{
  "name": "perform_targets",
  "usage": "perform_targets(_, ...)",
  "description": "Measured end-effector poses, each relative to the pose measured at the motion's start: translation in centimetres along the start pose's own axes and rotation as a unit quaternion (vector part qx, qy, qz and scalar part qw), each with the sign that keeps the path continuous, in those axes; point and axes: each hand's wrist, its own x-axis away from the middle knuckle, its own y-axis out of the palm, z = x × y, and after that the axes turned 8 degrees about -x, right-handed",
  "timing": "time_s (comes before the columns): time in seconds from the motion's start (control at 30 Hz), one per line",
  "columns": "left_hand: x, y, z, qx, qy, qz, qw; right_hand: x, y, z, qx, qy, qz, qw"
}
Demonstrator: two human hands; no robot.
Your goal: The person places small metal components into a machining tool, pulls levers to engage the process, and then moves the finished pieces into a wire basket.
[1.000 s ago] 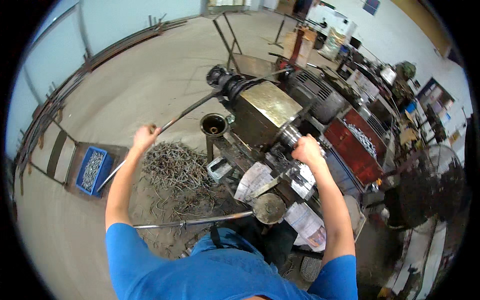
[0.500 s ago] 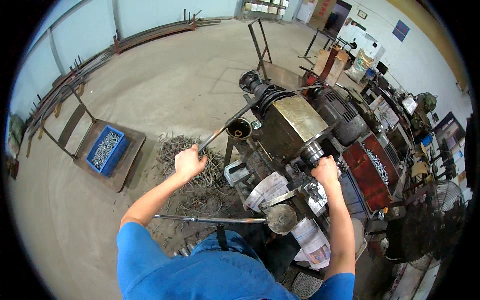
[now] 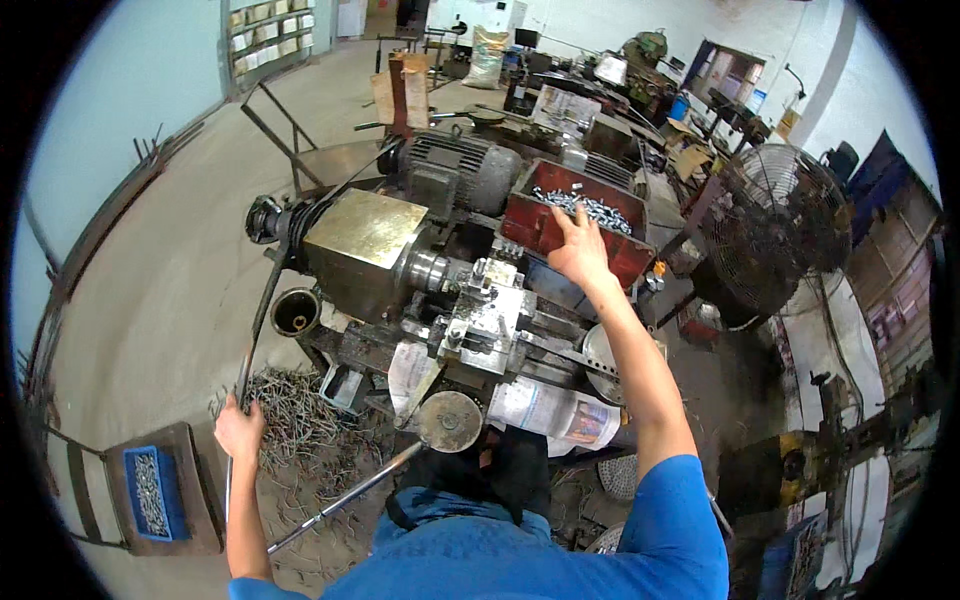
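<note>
My left hand (image 3: 238,430) is wrapped round a long metal lever (image 3: 255,335), which runs up to the headstock of a small lathe (image 3: 370,228). With its fingers stretched out, my right hand (image 3: 580,250) reaches over the near wall of a red metal bin (image 3: 525,222). Small shiny metal pieces (image 3: 590,210) lie in the bin just beyond the fingertips; I see nothing held in that hand. Between my arms is the lathe's chuck (image 3: 428,270), beside a metal slide block (image 3: 488,318).
A second lever (image 3: 345,497) with a round end plate (image 3: 450,420) crosses before my body. Tangled metal shavings (image 3: 300,425) cover the floor at left, near a blue crate (image 3: 180,500) of metal pieces. A large fan (image 3: 775,225) stands at right. A motor (image 3: 460,170) sits behind the lathe.
My right hand has left the chuck and moved to the red bin, its fingers opening out. My left hand stays on the lever. The view has turned to the right.
</note>
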Motion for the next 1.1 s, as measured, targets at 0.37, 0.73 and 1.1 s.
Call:
perform_targets(0.37, -2.6, -3.4, -3.0, -0.022, 0.218, -0.034, 0.975, 21.8, -6.2, 6.5, -0.149, 0.158, -0.128, 0.968)
perform_targets(0.73, -3.3, -2.2, 12.0, 0.281, 0.383, -0.044, 0.879, 54.4, -15.7, 8.7, 0.012, 0.545, -0.125, 0.829)
perform_targets(1.1, 1.0, -2.5, 16.6, 0.259, 0.484, -0.153, 0.822, 62.9, -10.5, 5.8, 0.051, 0.428, -0.405, 0.806)
